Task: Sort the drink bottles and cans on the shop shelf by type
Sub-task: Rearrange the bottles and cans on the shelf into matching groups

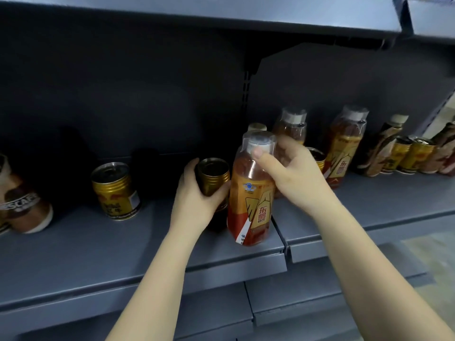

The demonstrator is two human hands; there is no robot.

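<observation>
You are mid-sort, with both hands full. Your left hand [197, 200] is wrapped around a gold metal can with a ribbed shoulder [213, 177], which stands on the grey metal shelf [98, 254] just left of the joint between two shelf sections. Your right hand [293, 175] pinches the neck, under the white cap, of an orange-labelled clear plastic bottle of amber drink [251, 200]; its base sits at or just above the shelf's front edge, touching the can.

What looks settled: off to the left, a second gold can with red print [115, 190] stands alone, and a brown-and-white coffee bottle [22, 207] sits at the far left edge, so a can group seems to be starting there.

What is left is most of the right section. Two more amber bottles of the same kind [344, 146] stand there with a gold can [317, 156] between them, and further right brown-wrapped bottles [384, 148] are mixed with more small gold cans [416, 153]. That corner is blurred, so I cannot count them reliably. By my reading, under half the work is done.
</observation>
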